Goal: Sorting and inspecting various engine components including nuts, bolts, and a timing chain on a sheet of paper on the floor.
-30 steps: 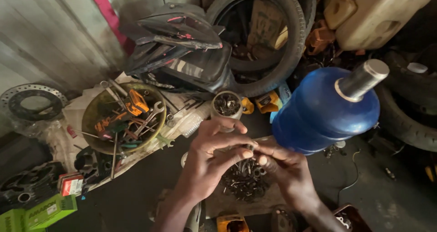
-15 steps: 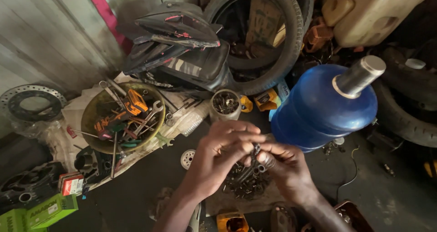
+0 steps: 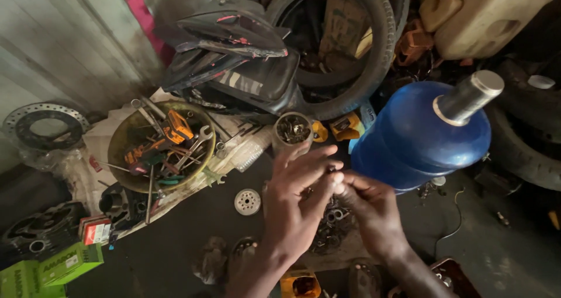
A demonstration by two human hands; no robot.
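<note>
The left hand [image 3: 295,207] and right hand [image 3: 374,216] are meeting fingertip to fingertip, both grips pinching a small pale part [image 3: 338,184] (too small to identify) at 12 o'clock above the pile of metal rings [image 3: 330,228], the left hand lying nearer.

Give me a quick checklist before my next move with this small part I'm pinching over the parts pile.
1. Left hand on the small part: ok, its fingers meet the right hand's there.
2. Right hand on it too: ok.
3. Type of part: cannot tell, mostly hidden.
4. Parts pile directly below to catch a drop: ok.
5. Blue jug apart from the hands: ok, but close beside the right hand.
6. Bowl of tools in view on the left: ok.
</note>
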